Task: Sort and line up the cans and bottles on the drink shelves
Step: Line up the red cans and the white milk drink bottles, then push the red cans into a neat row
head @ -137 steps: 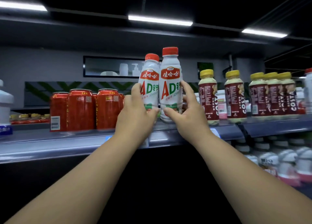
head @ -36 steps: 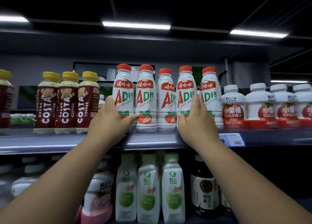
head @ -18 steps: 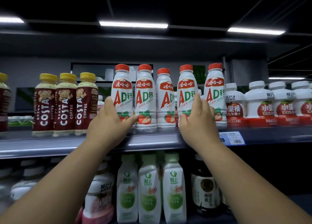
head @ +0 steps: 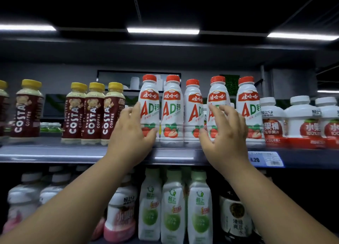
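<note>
My left hand (head: pixel 131 133) cups the leftmost AD milk bottle (head: pixel 149 104), thumb across its lower front and fingers up its left side. My right hand (head: pixel 223 131) is spread loose, holding nothing, just in front of the fourth AD milk bottle (head: pixel 217 95). Both stand upright in a five-bottle row on the upper shelf (head: pixel 55 152), between Costa coffee bottles (head: pixel 93 113) and white juice bottles (head: pixel 300 118).

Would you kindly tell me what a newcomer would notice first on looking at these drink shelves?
The eye lands first on the five white plastic bottles with red caps lined up midway along the grey upper shelf. Both bare hands reach up to them: the left hand grips the leftmost bottle, the right hand spreads open before the fourth bottle. Left of them stand brown coffee bottles with yellow caps.
</note>
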Demonstrator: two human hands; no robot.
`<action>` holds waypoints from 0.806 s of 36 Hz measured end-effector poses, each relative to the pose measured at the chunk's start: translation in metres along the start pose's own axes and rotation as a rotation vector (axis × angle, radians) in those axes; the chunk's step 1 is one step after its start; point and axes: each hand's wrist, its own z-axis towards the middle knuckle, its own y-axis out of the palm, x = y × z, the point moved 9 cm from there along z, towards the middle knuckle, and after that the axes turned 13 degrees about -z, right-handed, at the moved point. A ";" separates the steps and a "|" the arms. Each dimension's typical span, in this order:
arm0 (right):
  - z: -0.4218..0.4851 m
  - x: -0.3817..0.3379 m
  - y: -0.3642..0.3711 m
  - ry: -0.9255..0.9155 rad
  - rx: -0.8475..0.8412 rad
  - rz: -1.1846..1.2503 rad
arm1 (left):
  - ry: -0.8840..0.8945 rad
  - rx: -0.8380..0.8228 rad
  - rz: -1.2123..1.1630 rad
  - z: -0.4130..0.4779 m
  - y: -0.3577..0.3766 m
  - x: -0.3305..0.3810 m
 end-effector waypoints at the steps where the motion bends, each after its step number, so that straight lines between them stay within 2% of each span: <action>1: -0.001 -0.011 -0.002 -0.026 -0.001 0.054 | 0.021 -0.003 0.007 -0.004 -0.006 0.001; 8: -0.013 -0.117 0.009 -0.180 -0.176 0.341 | 0.140 0.036 0.102 -0.032 -0.072 -0.014; 11: -0.017 -0.164 0.023 -0.196 -0.265 0.424 | 0.093 0.003 0.185 -0.036 -0.104 -0.038; 17: -0.031 -0.268 0.061 -0.265 -0.395 0.405 | 0.017 -0.025 0.255 -0.042 -0.188 -0.102; 24: -0.047 -0.405 0.106 -0.239 -0.536 0.462 | -0.047 -0.106 0.348 -0.045 -0.297 -0.193; 29: -0.058 -0.494 0.129 -0.251 -0.610 0.482 | -0.166 -0.188 0.428 -0.053 -0.370 -0.271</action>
